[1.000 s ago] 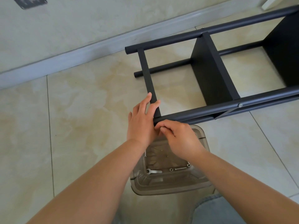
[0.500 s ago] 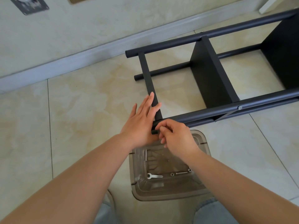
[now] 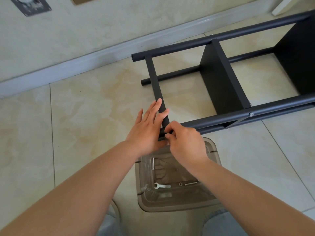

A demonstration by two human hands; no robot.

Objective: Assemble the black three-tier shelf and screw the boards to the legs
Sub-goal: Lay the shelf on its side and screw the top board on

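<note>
Shelf: we see the black three-tier shelf frame with round metal legs (image 3: pixel 238 35) lying on its side on the beige tiled floor (image 3: pixel 85 116), near the grey skirting board (image 3: pixel 68 63).
End board: the narrow black board (image 3: pixel 156 86) spans the two upper legs at the near end.
Left hand: our left hand (image 3: pixel 147 128) lies flat, fingers straight, pressing against that end board where it meets the near leg (image 3: pixel 255 113).
Right hand: our right hand (image 3: pixel 185 142) has fingertips curled, pinching something small at the joint; we cannot tell what.
Tub: a clear brownish plastic tub (image 3: pixel 213 150) sits just below the hands.
Inside: a flat silver spanner (image 3: pixel 162 186) and a long silver bolt (image 3: pixel 190 183).
</note>
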